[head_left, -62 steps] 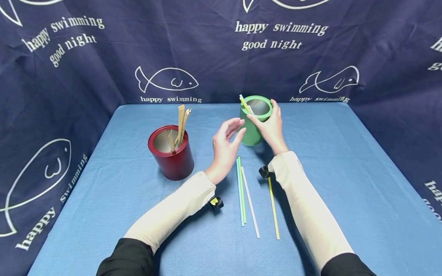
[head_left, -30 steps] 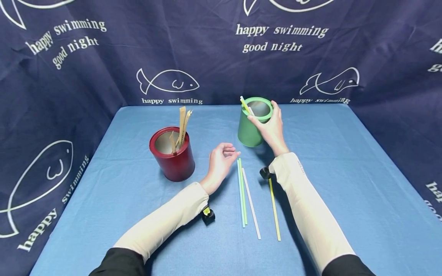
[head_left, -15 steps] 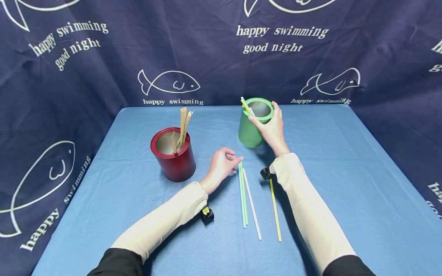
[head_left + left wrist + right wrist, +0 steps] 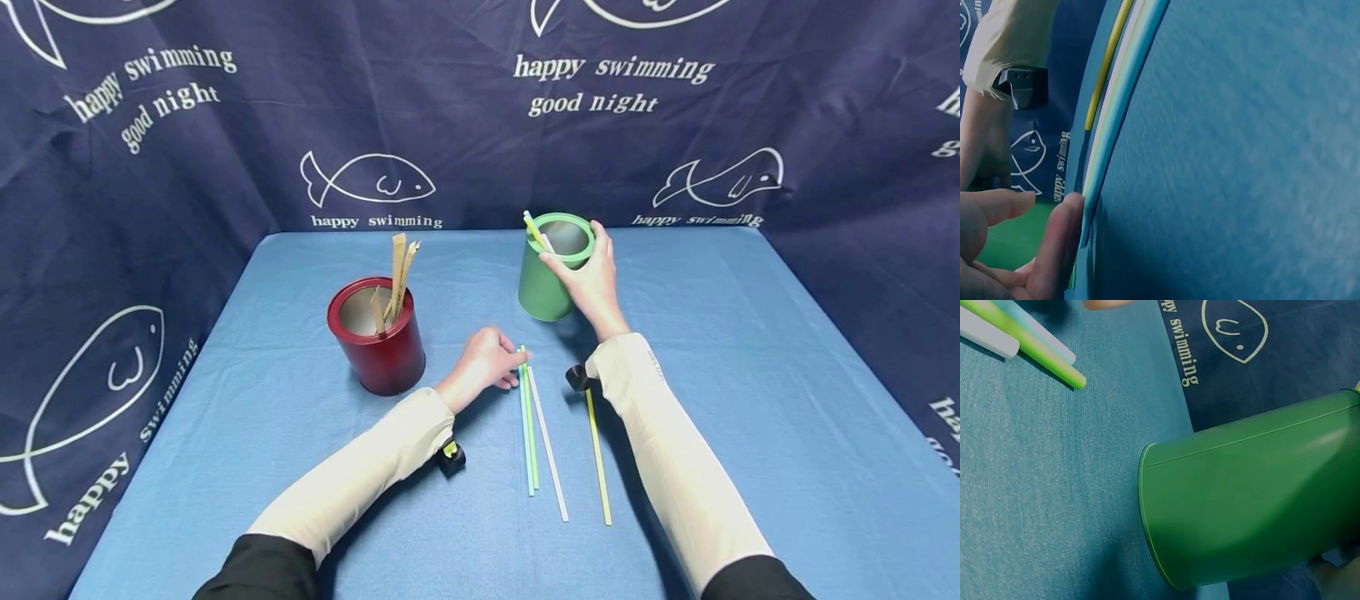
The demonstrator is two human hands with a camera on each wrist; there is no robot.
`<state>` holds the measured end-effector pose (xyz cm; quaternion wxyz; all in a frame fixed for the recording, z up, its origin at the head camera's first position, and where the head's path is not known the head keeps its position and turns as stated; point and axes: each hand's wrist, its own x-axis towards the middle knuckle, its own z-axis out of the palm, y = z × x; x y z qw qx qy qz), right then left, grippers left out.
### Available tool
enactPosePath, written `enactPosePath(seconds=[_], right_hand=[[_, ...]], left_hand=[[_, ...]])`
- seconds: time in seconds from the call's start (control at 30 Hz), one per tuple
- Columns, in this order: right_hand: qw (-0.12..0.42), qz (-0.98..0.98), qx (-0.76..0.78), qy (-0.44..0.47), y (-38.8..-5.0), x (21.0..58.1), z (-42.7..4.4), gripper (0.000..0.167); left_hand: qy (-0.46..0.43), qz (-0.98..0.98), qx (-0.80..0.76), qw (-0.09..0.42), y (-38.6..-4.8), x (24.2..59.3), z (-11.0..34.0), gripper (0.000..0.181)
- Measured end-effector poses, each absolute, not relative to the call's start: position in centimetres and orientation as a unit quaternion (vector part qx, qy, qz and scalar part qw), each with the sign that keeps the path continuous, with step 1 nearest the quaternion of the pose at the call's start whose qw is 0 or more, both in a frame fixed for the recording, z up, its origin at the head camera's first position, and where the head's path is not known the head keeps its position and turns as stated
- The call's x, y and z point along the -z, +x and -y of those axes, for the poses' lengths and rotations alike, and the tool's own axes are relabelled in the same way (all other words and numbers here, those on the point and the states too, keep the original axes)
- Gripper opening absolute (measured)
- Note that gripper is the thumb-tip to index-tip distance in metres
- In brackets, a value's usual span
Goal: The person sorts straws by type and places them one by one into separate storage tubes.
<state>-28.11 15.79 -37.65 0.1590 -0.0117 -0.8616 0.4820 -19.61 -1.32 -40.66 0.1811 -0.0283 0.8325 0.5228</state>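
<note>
In the head view my left hand hovers at the far ends of a light blue straw and a green straw, which lie side by side on the table. The left wrist view has its thumb and fingers apart, a fingertip close beside the straws; contact cannot be told. A white straw lies just to their right, and a yellow straw farther right. With thumb and fingers, my right hand grips the rim of the upright green can. A few straws lean inside that can.
A red can stands on the left with several tan flat sticks in it. Blue cloth covers the table. A dark curtain with fish prints rises behind and at both sides.
My left hand has moved from beside the green can down toward me, then slightly right onto the straws' far ends. The right hand keeps its hold on the can.
</note>
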Motion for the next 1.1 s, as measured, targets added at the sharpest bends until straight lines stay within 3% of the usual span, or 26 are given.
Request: enactPosePath(seconds=[0.27,0.7,1.1], right_hand=[[0.158,0.861,-0.484,-0.01,-28.0,37.6,-15.7,0.098],[0.164,0.86,-0.484,-0.009,-28.1,37.6,-15.7,0.097],[0.166,0.861,-0.481,-0.008,-28.1,37.6,-15.7,0.097]], left_hand=[[0.029,-0.873,-0.439,0.209,-19.5,40.5,1.1,0.037],[0.076,-0.92,-0.325,0.204,-19.5,40.3,-0.2,0.02],[0.034,-0.906,-0.362,0.216,-19.8,40.6,-0.5,0.026]])
